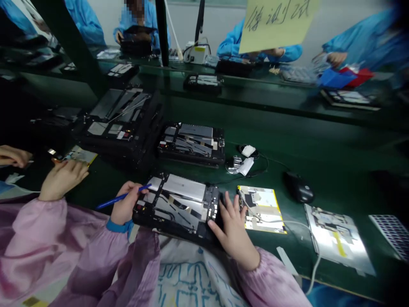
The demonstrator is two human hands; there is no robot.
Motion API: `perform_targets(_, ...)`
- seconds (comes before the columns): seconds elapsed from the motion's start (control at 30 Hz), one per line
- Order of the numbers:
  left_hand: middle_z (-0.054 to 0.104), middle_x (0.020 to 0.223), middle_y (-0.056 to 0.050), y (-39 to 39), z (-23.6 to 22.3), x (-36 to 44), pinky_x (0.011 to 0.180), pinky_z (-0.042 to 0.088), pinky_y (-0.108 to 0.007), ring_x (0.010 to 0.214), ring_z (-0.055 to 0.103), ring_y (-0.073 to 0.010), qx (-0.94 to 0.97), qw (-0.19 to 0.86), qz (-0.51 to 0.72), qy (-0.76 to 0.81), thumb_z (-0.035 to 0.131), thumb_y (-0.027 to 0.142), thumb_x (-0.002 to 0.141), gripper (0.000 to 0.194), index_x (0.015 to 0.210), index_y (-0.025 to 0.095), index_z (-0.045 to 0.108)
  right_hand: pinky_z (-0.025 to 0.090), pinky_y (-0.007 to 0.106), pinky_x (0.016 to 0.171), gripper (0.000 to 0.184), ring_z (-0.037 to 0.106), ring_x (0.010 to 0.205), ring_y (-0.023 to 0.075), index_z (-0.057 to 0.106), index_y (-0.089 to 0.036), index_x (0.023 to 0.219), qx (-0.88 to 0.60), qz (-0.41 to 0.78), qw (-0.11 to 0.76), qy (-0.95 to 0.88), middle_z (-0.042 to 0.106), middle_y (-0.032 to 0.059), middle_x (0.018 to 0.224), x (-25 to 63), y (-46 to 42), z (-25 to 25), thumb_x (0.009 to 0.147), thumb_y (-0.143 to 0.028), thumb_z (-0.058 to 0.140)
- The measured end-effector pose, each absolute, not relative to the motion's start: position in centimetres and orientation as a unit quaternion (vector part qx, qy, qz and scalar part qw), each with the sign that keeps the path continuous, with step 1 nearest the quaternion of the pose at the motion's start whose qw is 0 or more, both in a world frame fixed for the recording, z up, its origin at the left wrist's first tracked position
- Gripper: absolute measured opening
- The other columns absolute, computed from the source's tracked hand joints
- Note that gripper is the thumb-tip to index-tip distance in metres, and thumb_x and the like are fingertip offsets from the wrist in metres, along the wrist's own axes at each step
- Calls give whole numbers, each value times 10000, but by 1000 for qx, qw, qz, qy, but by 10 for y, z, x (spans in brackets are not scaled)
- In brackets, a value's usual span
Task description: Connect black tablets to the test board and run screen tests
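My left hand grips a blue pen, with the pen's tip angled down-left, away from the device. The hand sits at the left end of an opened tablet, a black frame with silver panels and thin ribbon cables. My right hand lies with its fingers spread against the tablet's right end. Just beyond those fingers lies a yellow-edged printed sheet. Farther right are a black computer mouse and a silver panel.
More opened tablets and a stack stand on the green workbench. A neighbour's pink-sleeved hands work at the left. Across a dark partition, people in blue sleeves work behind a handwritten yellow sign.
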State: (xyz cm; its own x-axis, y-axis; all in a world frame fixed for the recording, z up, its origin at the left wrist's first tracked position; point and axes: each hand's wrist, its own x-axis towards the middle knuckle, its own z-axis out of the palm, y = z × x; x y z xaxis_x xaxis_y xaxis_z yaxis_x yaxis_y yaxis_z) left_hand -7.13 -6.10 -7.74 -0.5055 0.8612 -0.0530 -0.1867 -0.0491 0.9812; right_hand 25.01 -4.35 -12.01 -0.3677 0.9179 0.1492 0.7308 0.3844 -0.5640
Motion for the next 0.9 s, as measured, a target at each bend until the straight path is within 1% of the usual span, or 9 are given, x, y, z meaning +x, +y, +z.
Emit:
perform_targets(0.07, 624, 654, 12, -64, -80, -73, 685, 488, -297, 655, 594, -144, 275, 437, 677, 524, 794, 384, 635, 339, 665, 163, 539, 169, 740, 1049, 741, 43, 1435, 409, 231, -208, 1480, -502, 263, 258, -783, 179, 183, 1554, 245, -44, -116, 861, -478, 537)
perform_targets(0.2, 572, 644, 11, -71, -76, -73, 613, 510, -285, 629, 562, -134, 217, 448, 729, 470, 805, 375, 584, 364, 636, 171, 508, 322, 524, 1113, 760, 215, 1432, 266, 44, -302, 1508, -467, 408, 334, -710, 188, 94, 1568, 240, -50, -92, 903, -386, 497)
perform_targets(0.27, 496, 596, 37, -74, -71, -74, 549, 499, -240, 548, 492, -89, 182, 439, 769, 427, 806, 364, 565, 421, 611, 173, 434, 416, 444, 1068, 749, 312, 1399, 236, 72, -338, 1503, -458, 455, 374, -665, 249, 55, 1553, 241, -51, -76, 896, -367, 511)
perform_targets(0.37, 273, 469, 84, -73, -62, -77, 462, 466, -200, 403, 290, -43, 178, 457, 801, 343, 815, 382, 528, 559, 583, 183, 295, 533, 399, 932, 720, 529, 1241, 249, 169, -321, 1497, -446, 503, 429, -604, 415, 77, 1468, 248, -42, -51, 877, -358, 533)
perform_targets(0.47, 94, 441, 96, -66, -56, -82, 619, 550, -287, 382, 222, -51, 206, 483, 798, 298, 795, 421, 535, 624, 589, 186, 219, 573, 386, 822, 648, 642, 1060, 250, 296, -295, 1464, -452, 519, 495, -530, 540, 100, 1352, 259, -4, -31, 862, -335, 535)
perform_targets(0.57, 166, 450, 77, -58, -57, -85, 754, 530, -383, 466, 357, -87, 233, 535, 751, 309, 770, 426, 580, 589, 590, 177, 237, 575, 334, 781, 619, 632, 1055, 218, 421, -324, 1381, -487, 493, 576, -434, 519, 54, 1366, 271, 67, -19, 792, -327, 612)
perform_targets(0.67, 320, 472, 46, -53, -61, -84, 689, 474, -346, 551, 436, -124, 285, 590, 690, 307, 740, 421, 645, 495, 587, 172, 316, 583, 327, 717, 701, 623, 1022, 202, 400, -330, 1365, -511, 475, 613, -370, 532, 50, 1323, 274, 153, -17, 714, -350, 657)
perform_targets(0.77, 409, 506, 27, -52, -63, -81, 647, 416, -313, 554, 431, -122, 335, 613, 654, 289, 717, 407, 699, 432, 596, 166, 374, 585, 340, 632, 698, 637, 897, 193, 409, -311, 1340, -536, 462, 592, -386, 565, 63, 1247, 265, 229, -21, 686, -333, 653)
perform_targets(0.9, 454, 540, 13, -52, -64, -79, 622, 375, -296, 558, 437, -125, 361, 618, 639, 282, 701, 402, 727, 389, 615, 163, 415, 567, 343, 597, 605, 629, 708, 162, 536, -232, 1232, -563, 467, 520, -442, 657, 41, 944, 242, 287, -35, 657, -331, 696)
